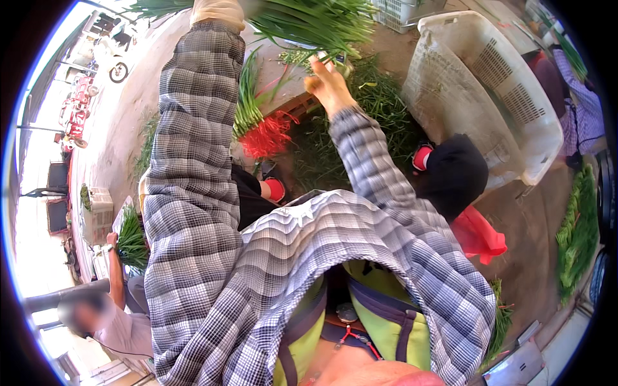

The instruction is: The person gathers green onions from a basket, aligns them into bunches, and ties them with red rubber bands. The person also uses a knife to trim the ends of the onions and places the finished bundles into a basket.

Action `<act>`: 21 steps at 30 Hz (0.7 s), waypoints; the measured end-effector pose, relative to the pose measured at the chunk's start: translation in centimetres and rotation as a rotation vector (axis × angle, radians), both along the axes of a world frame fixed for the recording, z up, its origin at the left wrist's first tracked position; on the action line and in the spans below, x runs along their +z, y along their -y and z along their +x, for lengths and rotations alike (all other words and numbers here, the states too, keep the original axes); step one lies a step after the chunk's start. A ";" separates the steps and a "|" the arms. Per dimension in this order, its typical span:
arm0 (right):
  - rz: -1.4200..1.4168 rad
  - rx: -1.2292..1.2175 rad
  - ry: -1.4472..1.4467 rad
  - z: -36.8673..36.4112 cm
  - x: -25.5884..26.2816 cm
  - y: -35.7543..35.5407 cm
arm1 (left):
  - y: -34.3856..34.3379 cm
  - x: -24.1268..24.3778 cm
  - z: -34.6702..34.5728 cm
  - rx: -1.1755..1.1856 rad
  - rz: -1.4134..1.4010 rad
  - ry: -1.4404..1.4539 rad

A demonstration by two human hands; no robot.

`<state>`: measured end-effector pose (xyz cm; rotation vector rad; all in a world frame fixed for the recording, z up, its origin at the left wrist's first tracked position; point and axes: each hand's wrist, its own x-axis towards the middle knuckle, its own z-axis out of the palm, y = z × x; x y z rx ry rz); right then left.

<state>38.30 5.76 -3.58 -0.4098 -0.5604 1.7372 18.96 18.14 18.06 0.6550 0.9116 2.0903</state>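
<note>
My left hand, in a beige glove, is at the top edge beside a large bunch of chive-like green stalks; its fingers are cut off by the frame or hidden. Just below the bunch's pale stem ends is my right hand, its fingers apart and orange-tan coverings on some fingertips; I see nothing held in it. Between my arms lie a smaller bunch of green stalks and a bundle of red ties. Loose green trimmings cover the ground near my right hand.
A large whitish plastic crate stands at right, with a red plastic bag by my knee. More green bunches lie at far right. One person at left holds greens; another person is at right. My feet flank the trimmings.
</note>
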 end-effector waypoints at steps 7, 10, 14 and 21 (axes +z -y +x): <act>-0.065 0.088 0.138 4.9 -1.6 -0.3 | 3.0 1.8 -2.2 -0.252 0.072 -0.193; -0.205 0.007 0.067 7.9 -2.6 1.8 | 5.0 3.9 -3.2 -0.257 0.204 -0.320; 0.115 -0.196 0.240 7.9 1.6 1.8 | 5.9 4.5 -2.2 -0.274 0.227 -0.312; 0.091 -0.024 0.648 5.9 3.5 -0.2 | 7.4 3.8 -0.5 -0.438 0.269 -0.316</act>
